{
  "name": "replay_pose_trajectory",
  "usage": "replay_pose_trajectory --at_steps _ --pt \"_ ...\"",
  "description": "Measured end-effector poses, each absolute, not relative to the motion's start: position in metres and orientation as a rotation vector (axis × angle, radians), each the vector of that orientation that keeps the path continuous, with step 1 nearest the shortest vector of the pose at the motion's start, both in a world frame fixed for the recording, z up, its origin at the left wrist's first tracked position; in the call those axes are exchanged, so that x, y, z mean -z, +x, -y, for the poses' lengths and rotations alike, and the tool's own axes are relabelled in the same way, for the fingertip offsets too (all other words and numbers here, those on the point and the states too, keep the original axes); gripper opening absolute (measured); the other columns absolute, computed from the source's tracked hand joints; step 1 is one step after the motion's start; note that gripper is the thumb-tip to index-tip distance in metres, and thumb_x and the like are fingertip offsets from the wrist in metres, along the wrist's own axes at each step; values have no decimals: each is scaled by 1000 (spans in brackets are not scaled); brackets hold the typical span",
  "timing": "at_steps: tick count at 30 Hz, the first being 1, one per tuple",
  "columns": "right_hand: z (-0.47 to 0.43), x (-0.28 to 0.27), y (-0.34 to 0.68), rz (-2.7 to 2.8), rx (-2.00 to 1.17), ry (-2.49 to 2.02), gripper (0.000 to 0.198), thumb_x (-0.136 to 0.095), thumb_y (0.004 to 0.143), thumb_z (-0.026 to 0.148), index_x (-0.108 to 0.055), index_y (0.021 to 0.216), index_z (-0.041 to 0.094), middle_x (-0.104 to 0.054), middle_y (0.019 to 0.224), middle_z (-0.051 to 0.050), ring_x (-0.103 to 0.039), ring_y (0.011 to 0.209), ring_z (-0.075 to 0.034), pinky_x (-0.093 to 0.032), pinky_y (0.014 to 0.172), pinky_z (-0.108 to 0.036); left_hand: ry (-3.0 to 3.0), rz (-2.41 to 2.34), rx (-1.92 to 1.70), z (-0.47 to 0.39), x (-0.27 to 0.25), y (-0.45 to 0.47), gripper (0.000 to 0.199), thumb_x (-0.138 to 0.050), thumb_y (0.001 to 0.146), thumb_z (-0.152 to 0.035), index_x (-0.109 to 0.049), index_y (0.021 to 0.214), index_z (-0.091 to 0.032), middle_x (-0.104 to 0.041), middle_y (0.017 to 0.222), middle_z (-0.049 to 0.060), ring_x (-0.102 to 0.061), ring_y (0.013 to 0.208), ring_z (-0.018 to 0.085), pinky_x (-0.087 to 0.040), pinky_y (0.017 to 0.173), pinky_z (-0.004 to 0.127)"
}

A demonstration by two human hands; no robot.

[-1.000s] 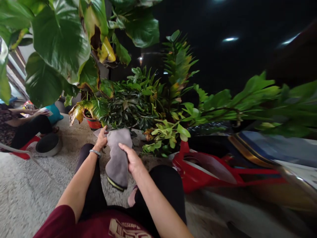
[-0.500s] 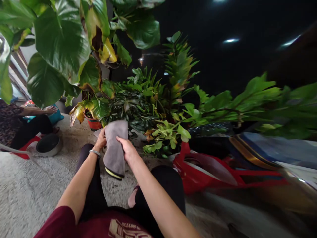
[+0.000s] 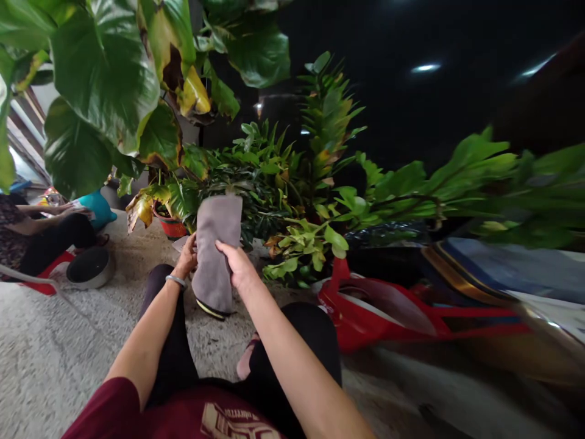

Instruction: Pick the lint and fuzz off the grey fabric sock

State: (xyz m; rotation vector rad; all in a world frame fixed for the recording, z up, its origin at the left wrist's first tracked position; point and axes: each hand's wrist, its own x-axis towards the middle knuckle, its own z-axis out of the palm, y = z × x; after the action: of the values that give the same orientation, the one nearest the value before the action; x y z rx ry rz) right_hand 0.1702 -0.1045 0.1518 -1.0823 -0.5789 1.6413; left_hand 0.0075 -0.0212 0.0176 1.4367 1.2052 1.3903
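Observation:
Between my two hands is a grey folded cloth (image 3: 216, 253) with a black and yellow edge at its lower end. My left hand (image 3: 186, 259) grips its left side, the fingers partly hidden behind it. From the right, my right hand (image 3: 237, 263) pinches the cloth, with the thumb on its front face and the other fingers out of sight behind. The cloth is held up above the concrete floor, in front of my knees, with its top end reaching before the plants.
Leafy plants (image 3: 256, 164) and a red pot (image 3: 170, 224) stand ahead. At right is a red bag (image 3: 365, 317). On the left a dark round basin (image 3: 90, 268) lies on the floor (image 3: 55, 341), near a seated person (image 3: 41, 235) whose hands touch a turquoise item (image 3: 98, 208).
The cloth has risen a little, its top end now higher, and more of its face shows. Both hands keep their hold. The seated person's hands have drawn back to the left.

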Motion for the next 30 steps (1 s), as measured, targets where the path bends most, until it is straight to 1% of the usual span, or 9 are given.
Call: replay_pose_trajectory --at_steps 6,12,15,18,21,23,25,27,30 --pt "171 -115 180 498 -1710 -1223 30 -85 55 35 -75 78 19 -76 65 -7 -75 67 -31 -61 65 -41 1530 -1392 -1250 18 -10 4 83 -84 63 -23 -60 142 -17 -59 139 16 -66 98 25 -55 91 41" --pt "142 -172 230 467 -1258 -1079 43 -88 53 33 -76 90 17 -80 79 -5 -77 72 -27 -63 66 -36 1437 -1283 -1286 26 -19 9 88 -88 65 -37 -57 146 -18 -63 134 15 -63 105 25 -55 81 32" --pt "110 -183 249 386 -1120 -928 37 -86 55 28 -74 89 19 -79 78 -2 -78 78 -25 -65 74 -37 1291 -1198 -1262 32 -28 15 69 -88 62 -39 -71 125 -17 -66 129 14 -64 97 22 -55 75 30" --pt "104 -165 252 326 -1281 -980 24 -83 59 28 -71 77 20 -73 61 -1 -78 73 -27 -66 73 -39 1077 -1012 -1210 38 -40 20 41 -86 62 -38 -75 94 -15 -66 130 12 -65 93 20 -55 74 31" --pt "129 -137 244 250 -1450 -1175 18 -81 58 29 -69 68 19 -70 54 -4 -75 62 -29 -66 64 -40 932 -865 -1236 44 -50 22 30 -85 61 -33 -74 84 -16 -70 117 10 -66 96 22 -56 78 33" --pt "152 -129 239 235 -1464 -1254 21 -83 56 29 -72 69 18 -73 59 -6 -73 58 -28 -64 59 -39 897 -837 -1214 45 -54 24 37 -84 62 -31 -77 95 -16 -72 97 8 -66 91 21 -55 80 35" --pt "166 -136 240 300 -1400 -1232 27 -86 55 30 -74 75 17 -76 65 -6 -73 60 -27 -63 59 -38 906 -847 -1154 46 -55 28 54 -83 64 -29 -75 116 -16 -71 85 5 -66 84 20 -54 80 35" --pt "165 -155 244 410 -1266 -1124 34 -88 55 30 -75 84 17 -78 74 -5 -76 68 -27 -64 65 -38 934 -859 -1118 45 -53 34 67 -82 66 -29 -70 130 -15 -70 80 3 -64 78 18 -54 79 35" --pt "133 -184 250 476 -1062 -925 39 -86 57 28 -74 92 19 -80 86 -4 -77 85 -27 -64 78 -38 947 -864 -1149 42 -46 45 71 -82 66 -31 -68 133 -16 -68 81 1 -63 74 16 -53 77 33"
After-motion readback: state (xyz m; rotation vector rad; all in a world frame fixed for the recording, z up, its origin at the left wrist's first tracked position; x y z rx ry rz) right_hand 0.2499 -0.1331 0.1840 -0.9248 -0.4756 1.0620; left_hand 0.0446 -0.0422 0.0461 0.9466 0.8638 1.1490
